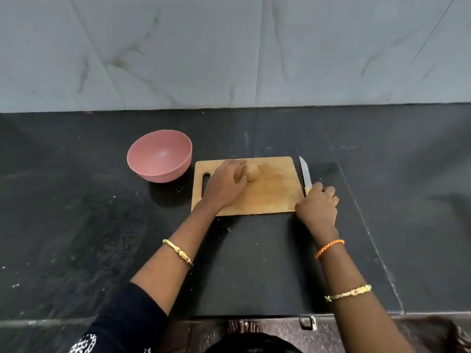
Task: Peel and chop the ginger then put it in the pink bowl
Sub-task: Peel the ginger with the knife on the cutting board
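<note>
A tan piece of ginger (pixel 252 171) lies on the wooden chopping board (pixel 275 192), near the board's far middle. My left hand (pixel 226 183) rests on the board with its fingers closed around the ginger's left side. A knife (pixel 305 174) lies on the counter along the board's right edge, blade pointing away from me. My right hand (pixel 318 206) is closed over its yellow handle. The pink bowl (pixel 159 155) stands to the left of the board and holds nothing.
Everything sits on a black stone counter (pixel 102 225) backed by a grey marbled wall (pixel 229 47). The counter's front edge runs along the bottom, with a small metal latch (pixel 308 322) below it. Bare counter lies left and right of the board.
</note>
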